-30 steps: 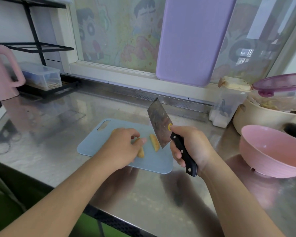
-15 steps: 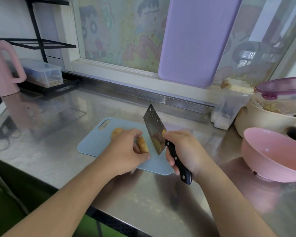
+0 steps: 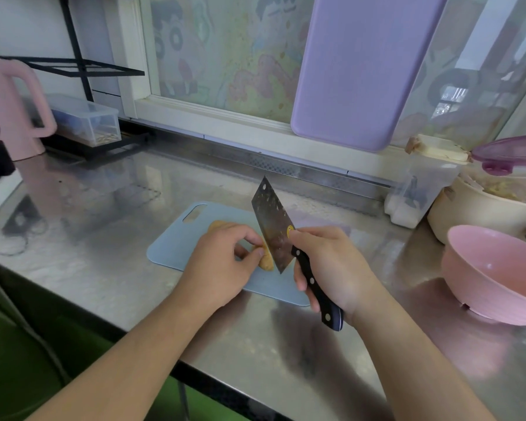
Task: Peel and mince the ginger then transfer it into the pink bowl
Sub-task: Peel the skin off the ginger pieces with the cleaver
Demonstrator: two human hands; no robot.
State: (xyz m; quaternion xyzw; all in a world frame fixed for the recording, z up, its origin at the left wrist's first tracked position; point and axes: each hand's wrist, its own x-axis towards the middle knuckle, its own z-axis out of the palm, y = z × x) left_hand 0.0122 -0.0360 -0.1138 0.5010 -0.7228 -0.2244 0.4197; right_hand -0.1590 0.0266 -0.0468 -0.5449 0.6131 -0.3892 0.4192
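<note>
A pale blue cutting board (image 3: 176, 247) lies on the steel counter. On it, my left hand (image 3: 222, 262) pinches a yellow-brown piece of ginger (image 3: 266, 262) between thumb and fingers. Another bit of ginger (image 3: 217, 224) shows just beyond my knuckles. My right hand (image 3: 331, 268) grips the black handle of a cleaver (image 3: 274, 226), blade tilted up and away, its lower edge right beside the held ginger. The pink bowl (image 3: 495, 275) stands on the counter to the right, apart from the board.
A cream pot (image 3: 474, 214) with a purple lid and a clear container (image 3: 419, 189) stand behind the pink bowl. A lilac board (image 3: 362, 65) leans on the window. At the left stand a pink kettle (image 3: 9, 107) and a clear box (image 3: 85, 120) on a black rack.
The cleaver has come down and left from beside the board until it meets the ginger. My left hand has closed its pinch on the piece and shifted slightly toward the blade.
</note>
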